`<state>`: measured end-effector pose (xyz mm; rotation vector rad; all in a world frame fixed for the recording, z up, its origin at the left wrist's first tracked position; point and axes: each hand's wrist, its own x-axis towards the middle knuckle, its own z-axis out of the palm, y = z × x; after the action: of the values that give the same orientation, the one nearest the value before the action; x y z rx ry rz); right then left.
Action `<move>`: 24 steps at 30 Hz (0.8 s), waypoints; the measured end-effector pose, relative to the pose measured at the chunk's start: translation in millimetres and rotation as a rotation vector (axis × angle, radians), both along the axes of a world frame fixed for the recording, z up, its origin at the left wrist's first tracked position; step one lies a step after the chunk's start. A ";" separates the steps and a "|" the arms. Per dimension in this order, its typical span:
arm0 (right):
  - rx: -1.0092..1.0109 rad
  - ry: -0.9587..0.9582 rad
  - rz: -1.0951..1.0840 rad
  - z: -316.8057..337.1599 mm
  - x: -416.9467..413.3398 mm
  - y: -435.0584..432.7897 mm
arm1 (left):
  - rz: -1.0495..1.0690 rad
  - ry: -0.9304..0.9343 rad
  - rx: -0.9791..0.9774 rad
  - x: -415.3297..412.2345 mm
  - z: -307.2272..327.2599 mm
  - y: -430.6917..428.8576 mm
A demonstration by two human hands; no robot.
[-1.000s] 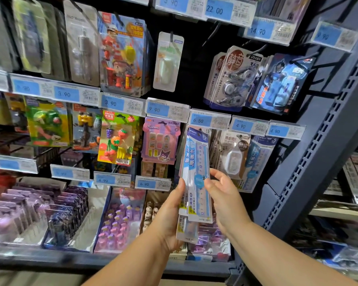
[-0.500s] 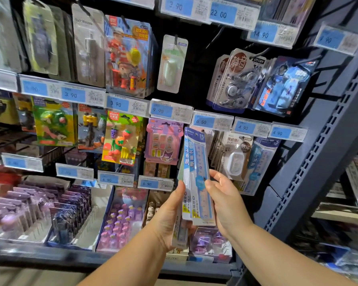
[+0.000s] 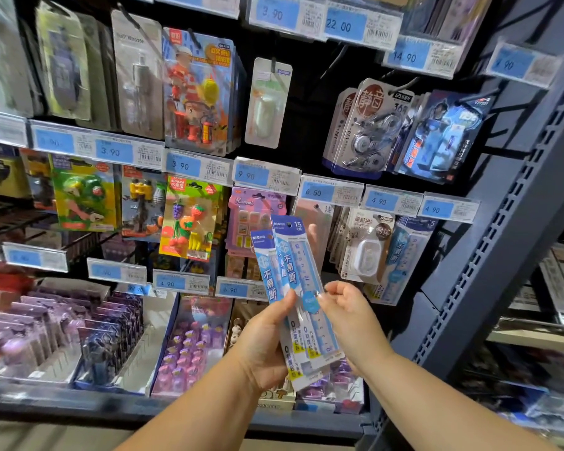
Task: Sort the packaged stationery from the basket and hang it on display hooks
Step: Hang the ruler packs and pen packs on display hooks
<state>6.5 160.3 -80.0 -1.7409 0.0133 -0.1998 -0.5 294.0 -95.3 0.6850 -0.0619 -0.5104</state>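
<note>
A shop wall of hanging stationery, seen from the wearer's head looking slightly up. All places are given from the blue price tag reading 6.50, near the middle.

Far down and left of that tag, trays of purple packets sit on the bottom shelf. Left of the tag, at nearly its height, hangs a bright card of fruit erasers.

Below the tag and a little left, the left hand grips the lower half of at least two long ruler packs, its thumb pressed on their fronts and its fingers curled behind. The packs stand upright, fanned and tilted slightly left, with their tops reaching almost up to the tag. The front pack is marked 15 cm.

Directly below the tag, the right hand has its fingers curled, and thumb and forefinger pinch the right edge of the front pack, as if to peel it off the fan.

Below and right of the tag hangs a white correction tape card. Farther right, matching ruler packs already hang on a hook. Far right stands a grey shelf post.

Progress: none of the held packs is on a hook yet. The likely home is the hook with the matching rulers. The basket is out of view, so how much stock remains cannot be told.
</note>
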 end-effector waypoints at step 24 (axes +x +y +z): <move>0.076 -0.059 -0.493 -5.8 17.0 -71.5 | 0.022 -0.112 0.142 -2.1 -13.1 -14.8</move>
<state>23.5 88.9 -85.8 -1.6301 0.4045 -0.6026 -2.5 279.2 -108.4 0.8521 -0.1244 -0.4582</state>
